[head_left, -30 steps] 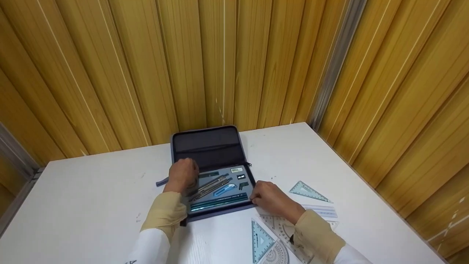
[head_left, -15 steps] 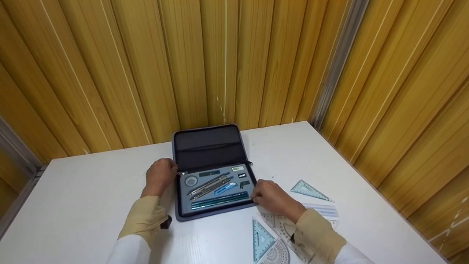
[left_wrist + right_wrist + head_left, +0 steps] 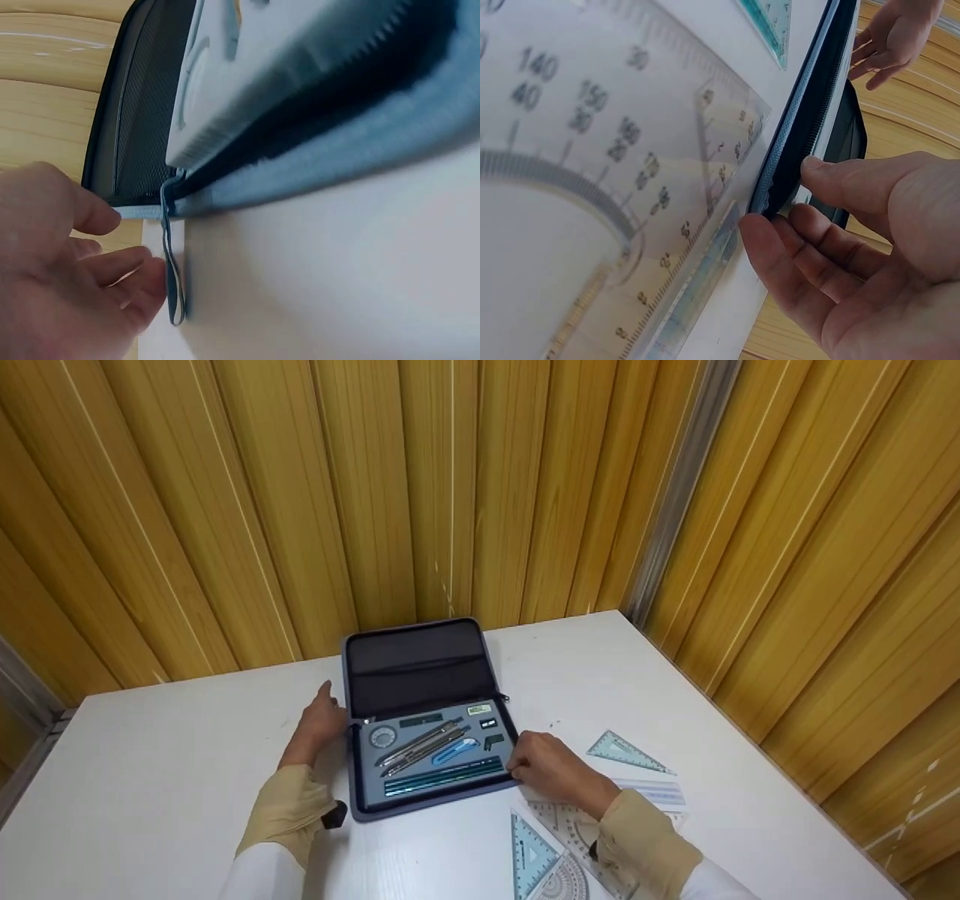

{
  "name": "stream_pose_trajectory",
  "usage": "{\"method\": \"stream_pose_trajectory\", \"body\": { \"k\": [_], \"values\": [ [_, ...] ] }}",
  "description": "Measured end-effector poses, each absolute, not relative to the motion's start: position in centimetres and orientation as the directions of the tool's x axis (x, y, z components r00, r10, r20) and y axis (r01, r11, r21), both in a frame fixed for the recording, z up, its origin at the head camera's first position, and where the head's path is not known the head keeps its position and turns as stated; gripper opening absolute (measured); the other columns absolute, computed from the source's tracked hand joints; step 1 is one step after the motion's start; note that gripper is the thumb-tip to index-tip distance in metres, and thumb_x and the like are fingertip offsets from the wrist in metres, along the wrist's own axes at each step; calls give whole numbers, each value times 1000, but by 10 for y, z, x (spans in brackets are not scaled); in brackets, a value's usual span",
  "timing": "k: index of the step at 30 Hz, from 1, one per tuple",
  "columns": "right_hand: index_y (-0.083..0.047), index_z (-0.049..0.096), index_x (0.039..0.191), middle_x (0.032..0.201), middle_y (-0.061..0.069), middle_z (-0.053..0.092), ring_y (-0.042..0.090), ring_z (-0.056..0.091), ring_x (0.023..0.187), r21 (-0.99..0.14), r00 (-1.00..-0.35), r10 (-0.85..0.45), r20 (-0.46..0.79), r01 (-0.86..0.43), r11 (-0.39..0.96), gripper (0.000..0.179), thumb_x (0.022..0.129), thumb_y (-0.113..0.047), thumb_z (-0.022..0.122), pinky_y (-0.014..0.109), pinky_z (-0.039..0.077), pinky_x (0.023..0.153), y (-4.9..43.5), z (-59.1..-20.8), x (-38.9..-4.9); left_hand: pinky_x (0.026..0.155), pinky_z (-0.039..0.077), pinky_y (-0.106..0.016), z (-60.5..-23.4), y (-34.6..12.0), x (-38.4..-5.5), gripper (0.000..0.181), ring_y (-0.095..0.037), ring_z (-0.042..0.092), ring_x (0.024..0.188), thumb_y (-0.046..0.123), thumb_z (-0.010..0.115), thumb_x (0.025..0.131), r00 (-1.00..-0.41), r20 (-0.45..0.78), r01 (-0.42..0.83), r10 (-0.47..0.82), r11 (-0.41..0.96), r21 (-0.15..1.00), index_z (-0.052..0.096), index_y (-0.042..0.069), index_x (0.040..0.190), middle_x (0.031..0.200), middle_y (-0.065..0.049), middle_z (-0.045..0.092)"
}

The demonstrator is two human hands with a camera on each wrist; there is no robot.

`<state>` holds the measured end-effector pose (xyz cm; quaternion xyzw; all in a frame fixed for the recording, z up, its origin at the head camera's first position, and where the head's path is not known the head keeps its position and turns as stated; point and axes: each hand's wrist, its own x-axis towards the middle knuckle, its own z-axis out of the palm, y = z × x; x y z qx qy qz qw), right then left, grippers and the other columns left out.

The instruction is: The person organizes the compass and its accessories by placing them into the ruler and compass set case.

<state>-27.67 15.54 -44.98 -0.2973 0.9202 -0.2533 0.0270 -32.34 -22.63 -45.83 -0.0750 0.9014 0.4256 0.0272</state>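
Note:
An open zippered case lies on the white table, its dark mesh-pocket lid leaning back. The grey insert carries green pencils, two metal compasses, a blue cutter, a sharpener, an eraser and a round dial-like piece. Beside the case's left edge, near the hinge, is my left hand, fingers loosely bent. A loop strap hangs by its fingertips in the left wrist view. My right hand pinches the case's right front edge between thumb and fingers.
Right of the case lie a small set square, a ruler, a larger clear template under the right forearm, another set square and a protractor. Wood-patterned walls rise behind and to the right.
My left hand has moved left from over the insert to beside the case, uncovering the round piece, and its fingers have loosened. My right hand keeps its place at the edge.

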Motion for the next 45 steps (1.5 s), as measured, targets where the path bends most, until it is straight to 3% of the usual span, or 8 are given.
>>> {"method": "stream_pose_trajectory", "body": {
  "k": [9, 19, 24, 29, 32, 34, 40, 45],
  "values": [
    [-1, 80, 104, 98, 1, 66, 15, 65, 93, -482, -833, -549, 65, -508, 714, 17, 91, 2, 70, 33, 57, 86, 153, -449, -275, 122, 17, -55, -455, -220, -322, 72, -49, 20, 150, 10, 31, 101, -977, -171, -214, -130, 512, 832, -8, -12, 157, 158, -40, 23],
    [-2, 81, 106, 99, -1, 65, 12, 63, 93, -489, -839, -541, 57, -496, 718, 17, 93, 0, 70, 32, 57, 85, 152, -449, -276, 121, 21, -54, -448, -224, -321, 61, -45, 30, 148, 22, 28, 112, -979, -125, -187, -162, 461, 867, 8, -7, 161, 158, -35, 29],
    [-2, 80, 105, 98, -1, 65, 13, 64, 93, -475, -832, -551, 64, -511, 716, 16, 92, 0, 70, 32, 57, 85, 153, -452, -279, 119, 27, -55, -440, -227, -317, 56, -43, 33, 146, 33, 25, 114, -979, -71, -150, -190, 445, 883, 26, -2, 158, 159, -30, 32],
    [-1, 81, 103, 96, -1, 64, 12, 63, 90, -474, -823, -562, 80, -528, 705, 15, 92, 0, 71, 32, 57, 83, 154, -453, -279, 99, 47, -48, -425, -226, -314, 50, -36, 54, 115, 37, 29, 114, -974, 32, -72, -226, 438, 896, 51, -5, 130, 120, -24, 57],
    [-1, 81, 104, 95, -2, 63, 12, 62, 89, -480, -822, -564, 82, -529, 700, 15, 93, 1, 71, 32, 57, 82, 154, -452, -281, 80, 45, -42, -412, -226, -316, 41, -31, 54, 91, 31, 34, 114, -955, 148, -4, -257, 510, 860, 56, -2, 102, 88, -12, 53],
    [-1, 80, 105, 95, -2, 63, 12, 62, 90, -483, -823, -562, 81, -526, 700, 16, 93, 1, 70, 32, 57, 83, 154, -451, -283, 77, 42, -43, -403, -226, -317, 37, -32, 54, 86, 26, 40, 113, -935, 226, 34, -273, 566, 824, 58, -2, 96, 82, -11, 54],
    [1, 79, 108, 99, 1, 64, 16, 64, 94, -490, -823, -563, 79, -524, 697, 18, 92, 2, 69, 35, 57, 86, 155, -452, -285, 95, 48, -49, -394, -223, -320, 31, -35, 63, 110, 17, 51, 110, -903, 327, 127, -279, 552, 824, 66, -1, 131, 121, -22, 69],
    [-1, 78, 114, 106, 0, 64, 18, 63, 100, -512, -835, -550, 13, -478, 713, 21, 95, -6, 70, 40, 55, 92, 163, -449, -283, 89, 51, -47, -394, -216, -321, 28, -32, 66, 109, 13, 54, 108, -888, 380, 173, -261, 576, 799, 70, 5, 130, 124, -18, 71]
  ]
}}
